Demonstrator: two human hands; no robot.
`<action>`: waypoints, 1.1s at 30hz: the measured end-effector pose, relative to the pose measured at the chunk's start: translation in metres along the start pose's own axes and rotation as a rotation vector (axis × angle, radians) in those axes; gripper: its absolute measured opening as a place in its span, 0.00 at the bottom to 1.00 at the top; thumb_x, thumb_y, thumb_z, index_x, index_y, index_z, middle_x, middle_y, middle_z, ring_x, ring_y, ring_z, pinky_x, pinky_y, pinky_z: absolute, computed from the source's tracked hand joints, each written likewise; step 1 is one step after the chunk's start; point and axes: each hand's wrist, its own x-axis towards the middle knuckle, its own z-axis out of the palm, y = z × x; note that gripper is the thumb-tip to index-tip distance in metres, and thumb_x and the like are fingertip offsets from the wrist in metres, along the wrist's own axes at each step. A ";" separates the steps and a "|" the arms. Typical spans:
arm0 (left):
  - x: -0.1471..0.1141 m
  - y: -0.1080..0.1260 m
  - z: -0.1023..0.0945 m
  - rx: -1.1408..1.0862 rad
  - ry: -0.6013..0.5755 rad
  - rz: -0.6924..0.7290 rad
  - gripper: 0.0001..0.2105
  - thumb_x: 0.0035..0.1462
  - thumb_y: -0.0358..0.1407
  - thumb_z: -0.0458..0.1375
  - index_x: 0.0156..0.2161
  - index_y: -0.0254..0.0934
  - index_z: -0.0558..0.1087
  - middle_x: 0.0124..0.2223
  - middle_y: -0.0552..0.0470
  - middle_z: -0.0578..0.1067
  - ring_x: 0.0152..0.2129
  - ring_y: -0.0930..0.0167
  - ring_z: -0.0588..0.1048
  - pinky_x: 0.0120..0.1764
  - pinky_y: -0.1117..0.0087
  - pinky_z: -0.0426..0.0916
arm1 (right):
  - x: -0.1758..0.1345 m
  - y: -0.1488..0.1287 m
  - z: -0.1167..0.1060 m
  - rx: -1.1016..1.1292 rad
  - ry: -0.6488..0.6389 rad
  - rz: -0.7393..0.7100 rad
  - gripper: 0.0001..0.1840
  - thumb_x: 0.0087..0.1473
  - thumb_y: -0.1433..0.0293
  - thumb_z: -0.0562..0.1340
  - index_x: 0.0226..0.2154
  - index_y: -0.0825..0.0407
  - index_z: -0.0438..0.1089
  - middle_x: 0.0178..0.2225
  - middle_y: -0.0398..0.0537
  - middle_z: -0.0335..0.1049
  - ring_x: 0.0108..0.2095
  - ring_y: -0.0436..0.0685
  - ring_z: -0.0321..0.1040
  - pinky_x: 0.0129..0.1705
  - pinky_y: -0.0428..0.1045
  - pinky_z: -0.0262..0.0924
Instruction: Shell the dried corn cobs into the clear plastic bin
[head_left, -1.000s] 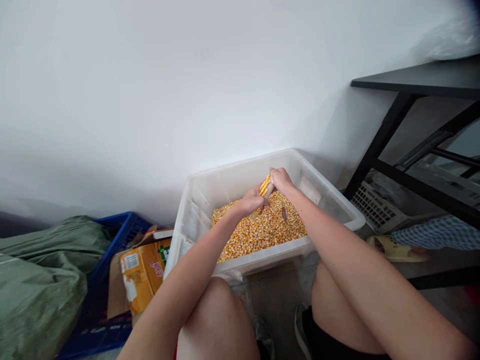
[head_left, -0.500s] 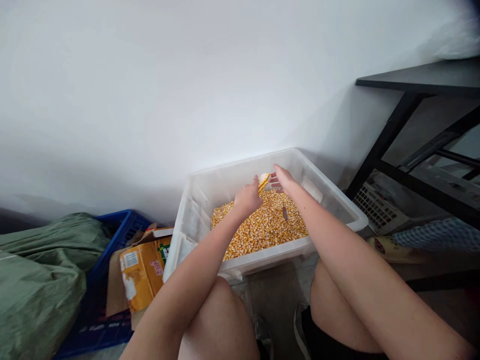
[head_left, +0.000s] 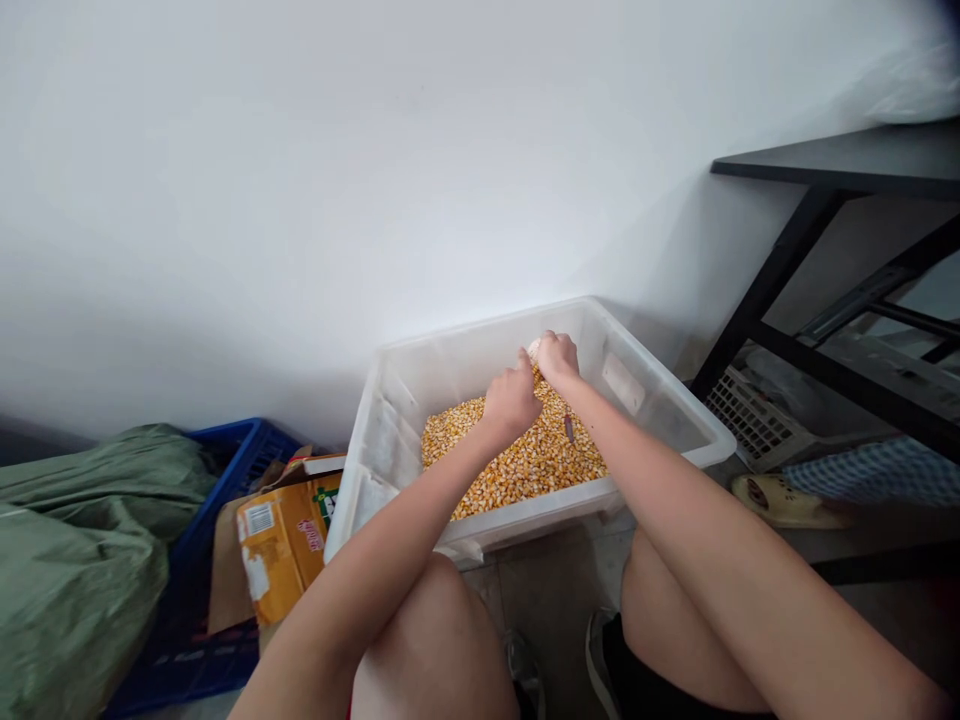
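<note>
Gripping cob (head_left: 534, 349) with left hand (head_left: 514, 400) and right hand (head_left: 559, 356) together, above kernels (head_left: 517, 470) toward far side of bin (head_left: 540, 512).

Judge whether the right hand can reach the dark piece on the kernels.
Probably yes: the dark piece lies uncovered on the kernels near the right hand, though that hand must likely leave the corn cob first.

No words I can read from here. Only marks I get are on the yellow carton (head_left: 279, 570), on my L: a white label w/ barcode (head_left: 259, 518), digits too sm.; pinkish-red lettering (head_left: 310, 534) to its R, too blurry; & a green patch (head_left: 327, 503) w/ white mark, illeg.
</note>
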 end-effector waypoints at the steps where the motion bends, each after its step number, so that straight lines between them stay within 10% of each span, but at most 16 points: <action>1: 0.000 -0.001 0.000 -0.022 0.006 0.004 0.39 0.49 0.29 0.52 0.66 0.29 0.45 0.41 0.38 0.76 0.37 0.57 0.77 0.38 0.63 0.69 | -0.001 0.000 -0.001 0.013 0.020 0.008 0.23 0.59 0.64 0.47 0.38 0.57 0.75 0.37 0.61 0.74 0.47 0.65 0.69 0.46 0.51 0.61; 7: 0.006 -0.009 -0.001 -0.395 0.018 0.022 0.24 0.47 0.27 0.54 0.52 0.33 0.64 0.41 0.41 0.77 0.39 0.59 0.76 0.41 0.64 0.69 | -0.005 0.002 -0.006 0.117 0.020 -0.055 0.22 0.59 0.63 0.48 0.27 0.54 0.73 0.30 0.58 0.74 0.40 0.63 0.71 0.41 0.49 0.63; 13: 0.024 -0.028 0.006 -0.754 0.060 0.077 0.22 0.43 0.24 0.53 0.48 0.31 0.67 0.45 0.45 0.75 0.41 0.65 0.74 0.44 0.68 0.68 | -0.002 0.004 0.001 0.546 -0.270 0.153 0.21 0.62 0.60 0.48 0.32 0.54 0.70 0.23 0.49 0.71 0.22 0.54 0.69 0.27 0.48 0.65; 26: 0.028 -0.048 0.018 -0.658 0.102 0.034 0.26 0.49 0.31 0.56 0.55 0.34 0.61 0.49 0.45 0.73 0.44 0.65 0.73 0.47 0.66 0.67 | 0.008 -0.001 -0.016 0.549 -0.267 0.216 0.24 0.60 0.54 0.47 0.32 0.53 0.69 0.34 0.53 0.75 0.32 0.56 0.72 0.32 0.50 0.63; 33: 0.014 -0.021 0.007 -0.298 0.102 -0.104 0.17 0.53 0.33 0.54 0.49 0.32 0.63 0.41 0.38 0.76 0.38 0.57 0.76 0.38 0.62 0.68 | -0.010 -0.015 0.008 0.377 -0.264 0.140 0.29 0.54 0.43 0.50 0.33 0.50 0.68 0.32 0.53 0.74 0.34 0.60 0.72 0.30 0.50 0.64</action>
